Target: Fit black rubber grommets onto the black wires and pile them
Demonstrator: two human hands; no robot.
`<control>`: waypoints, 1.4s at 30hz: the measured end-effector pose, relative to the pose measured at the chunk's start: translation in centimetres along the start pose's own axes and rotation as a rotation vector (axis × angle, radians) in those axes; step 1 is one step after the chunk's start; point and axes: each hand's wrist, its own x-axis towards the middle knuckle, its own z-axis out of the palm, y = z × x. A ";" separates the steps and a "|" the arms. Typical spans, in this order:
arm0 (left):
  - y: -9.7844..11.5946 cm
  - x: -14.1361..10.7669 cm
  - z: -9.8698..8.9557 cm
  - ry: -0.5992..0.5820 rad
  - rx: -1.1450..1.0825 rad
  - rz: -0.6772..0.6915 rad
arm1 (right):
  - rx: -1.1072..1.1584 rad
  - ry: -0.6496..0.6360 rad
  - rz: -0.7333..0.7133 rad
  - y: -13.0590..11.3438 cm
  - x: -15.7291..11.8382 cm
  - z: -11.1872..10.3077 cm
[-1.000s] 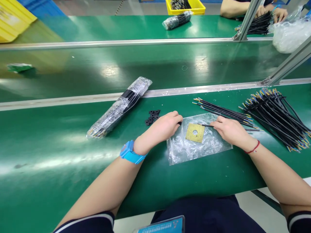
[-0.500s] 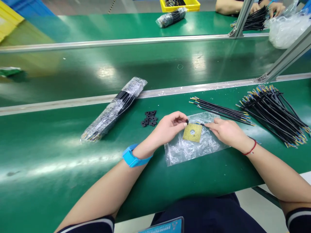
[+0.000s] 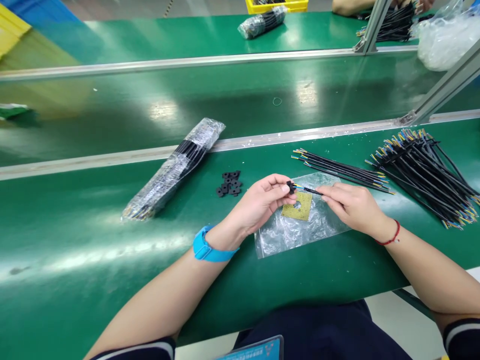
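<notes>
Between thumb and fingers, my left hand [image 3: 264, 200] pinches a small black part [image 3: 290, 187]. My right hand [image 3: 348, 202] grips a black cable [image 3: 312, 191] whose thin coloured wires point left and reach the black part. Whether the wires have entered it cannot be made out. Below both hands lies a yellow square plate [image 3: 302, 208] with a round hole, on a clear plastic bag [image 3: 277, 240]. Several small black parts [image 3: 229, 184] are piled left of my left hand.
Loose black cables [image 3: 341, 170] lie behind my right hand, and a thick cable bundle [image 3: 423, 175] lies at right. A plastic-wrapped bundle [image 3: 174, 172] is at left. Beyond the metal rail [image 3: 262, 141], another person's arm [image 3: 350, 7] rests near cables.
My left hand has turned, bringing the black part into clearer view. The cable in my right hand now has its wires at that part. The other person's hands have moved back.
</notes>
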 end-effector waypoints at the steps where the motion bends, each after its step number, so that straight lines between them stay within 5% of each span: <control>1: 0.0 0.0 0.0 0.006 0.003 0.000 | -0.045 -0.002 -0.012 0.0 0.0 0.0; 10: -0.3 0.1 0.2 0.083 0.210 0.104 | -0.162 -0.060 -0.151 -0.1 -0.1 -0.4; 29: -0.8 0.1 0.3 0.072 0.212 0.083 | -0.085 -0.062 -0.110 -0.5 0.0 -1.1; 42: -1.8 -0.4 0.7 0.010 0.299 0.056 | -0.032 0.022 -0.015 -0.4 0.1 0.4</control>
